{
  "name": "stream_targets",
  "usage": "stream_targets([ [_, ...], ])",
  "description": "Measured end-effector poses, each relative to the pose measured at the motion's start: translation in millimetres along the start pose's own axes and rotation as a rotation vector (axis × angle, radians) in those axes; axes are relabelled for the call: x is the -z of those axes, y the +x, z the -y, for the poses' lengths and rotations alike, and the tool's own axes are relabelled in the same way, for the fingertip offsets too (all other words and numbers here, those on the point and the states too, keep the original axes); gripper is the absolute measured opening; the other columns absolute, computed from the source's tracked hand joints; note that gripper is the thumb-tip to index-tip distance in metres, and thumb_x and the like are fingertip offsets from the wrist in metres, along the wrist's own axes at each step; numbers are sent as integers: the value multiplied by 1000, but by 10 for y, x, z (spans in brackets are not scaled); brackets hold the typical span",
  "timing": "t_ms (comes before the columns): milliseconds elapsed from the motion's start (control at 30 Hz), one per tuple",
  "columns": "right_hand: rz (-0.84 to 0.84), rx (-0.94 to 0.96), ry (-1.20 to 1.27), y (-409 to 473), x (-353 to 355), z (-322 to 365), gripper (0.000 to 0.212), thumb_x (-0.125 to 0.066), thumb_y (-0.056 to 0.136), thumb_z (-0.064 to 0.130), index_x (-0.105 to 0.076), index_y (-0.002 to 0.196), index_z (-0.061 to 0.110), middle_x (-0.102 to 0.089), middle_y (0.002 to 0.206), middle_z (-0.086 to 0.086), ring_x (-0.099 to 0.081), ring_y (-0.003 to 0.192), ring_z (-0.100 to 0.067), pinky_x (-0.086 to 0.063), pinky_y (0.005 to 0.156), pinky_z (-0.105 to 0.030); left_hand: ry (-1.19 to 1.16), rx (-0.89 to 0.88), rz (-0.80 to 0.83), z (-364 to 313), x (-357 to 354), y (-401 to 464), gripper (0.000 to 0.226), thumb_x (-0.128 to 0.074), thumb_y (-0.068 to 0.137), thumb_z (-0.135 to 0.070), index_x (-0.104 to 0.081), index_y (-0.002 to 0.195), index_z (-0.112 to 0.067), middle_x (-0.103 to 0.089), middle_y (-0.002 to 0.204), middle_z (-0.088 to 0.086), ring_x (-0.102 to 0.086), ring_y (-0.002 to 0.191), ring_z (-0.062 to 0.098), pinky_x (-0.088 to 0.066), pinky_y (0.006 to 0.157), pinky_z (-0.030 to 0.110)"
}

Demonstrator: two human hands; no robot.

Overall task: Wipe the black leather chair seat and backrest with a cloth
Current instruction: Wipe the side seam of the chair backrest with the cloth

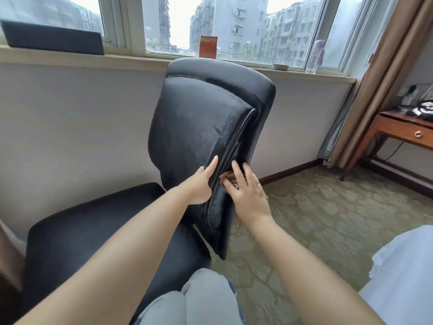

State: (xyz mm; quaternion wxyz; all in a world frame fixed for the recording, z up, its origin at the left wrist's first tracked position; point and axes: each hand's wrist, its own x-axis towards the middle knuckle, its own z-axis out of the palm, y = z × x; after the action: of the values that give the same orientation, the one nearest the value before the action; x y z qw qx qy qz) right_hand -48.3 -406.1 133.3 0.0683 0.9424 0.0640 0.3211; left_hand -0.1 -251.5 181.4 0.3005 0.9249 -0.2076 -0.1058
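Below the window sill, against the pale wall, stands the black padded leather chair backrest (pixel 206 127), tilted back, with the black cushioned seat (pixel 93 226) low at the left of view. Damp-looking streaks show on the pad's right half; upper left looks duller.

Left hand (pixel 201 186): fingers straight, flat against the lower front of the pad near its piped edge. Holding nothing; seems to steady the pad.

Right hand (pixel 248 195): fingers loosely bent over a small brown crumpled cloth (pixel 228 178), pressing it into the side seam between pad and outer shell. Most of the cloth is hidden under the hand.

Handling, as judged: cloth is light, soft and bunches easily, so best gripped wadded under the palm and fingertips rather than by a corner. Leather is smooth, likely slick when wet; padding gives under pressure while the shell behind stays stiff. Backrest may swing or rock if pushed hard, so bracing with the free hand makes sense. Seat probably remains to be wiped; cannot confirm.
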Motion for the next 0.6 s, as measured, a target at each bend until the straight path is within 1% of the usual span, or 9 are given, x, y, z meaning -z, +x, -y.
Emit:
stream_targets([
  [100,-107,-99,-14,213,187,-128,65,-79,57,-8,-67,117,13,-50,135,-22,-49,117,-42,-50,86,-51,-15,5,12,7,30,-4,102,-31,79,12,13,145,-51,-4,162,0,-47,126,25,-50,89,32],
  [167,-94,-114,-26,310,324,-165,63,-69,71,-8,-58,128,15,-40,143,-20,-28,124,-37,-44,94,-51,-15,13,16,-5,36,-18,102,-30,78,13,12,146,-50,-4,162,-1,-46,127,24,-49,91,32],
  [200,-39,-116,-32,325,318,-186,63,-61,79,-7,-50,135,18,-31,149,-18,-16,124,-33,-38,100,-50,-13,17,20,-8,37,-24,101,-30,79,13,11,147,-50,-4,162,-1,-48,124,23,-50,90,32],
  [233,-4,-117,-28,319,310,-175,63,-57,82,-6,-46,139,19,-26,151,-17,-11,122,-31,-35,102,-49,-11,20,26,-8,38,-23,101,-30,79,13,12,147,-49,-5,162,-1,-54,114,21,-50,85,30],
  [300,-52,-132,-36,269,255,-87,67,-69,70,-7,-55,131,18,-42,141,-20,-22,115,-33,-45,91,-50,-2,18,34,1,32,-16,101,-31,80,12,13,147,-50,-6,161,0,-59,89,15,-50,73,29],
  [400,-61,-157,-3,107,31,52,73,-80,52,-6,-66,120,18,-59,120,-19,-34,102,-33,-56,69,-48,22,4,21,34,-15,-2,103,-41,83,8,17,145,-50,-6,161,3,-58,78,15,-51,67,30],
  [467,-43,-135,-2,-3,-77,111,76,-81,47,-5,-66,119,18,-60,115,-18,-38,100,-32,-54,69,-45,35,-3,3,72,-82,-11,108,-51,84,5,21,143,-51,1,161,5,-61,74,19,-54,66,33],
  [533,-16,-111,-13,-110,-185,176,74,-80,48,-2,-67,118,18,-60,114,-18,-39,98,-32,-53,71,-44,73,-3,-24,114,-158,-37,114,-57,83,3,25,140,-52,7,161,5,-63,79,23,-55,66,36],
  [600,21,-113,-13,-176,-267,229,71,-79,49,-1,-67,117,19,-61,112,-18,-40,97,-31,-53,71,-43,108,-15,-59,176,-241,-55,116,-56,81,6,27,140,-51,7,161,4,-57,80,22,-47,57,31],
])
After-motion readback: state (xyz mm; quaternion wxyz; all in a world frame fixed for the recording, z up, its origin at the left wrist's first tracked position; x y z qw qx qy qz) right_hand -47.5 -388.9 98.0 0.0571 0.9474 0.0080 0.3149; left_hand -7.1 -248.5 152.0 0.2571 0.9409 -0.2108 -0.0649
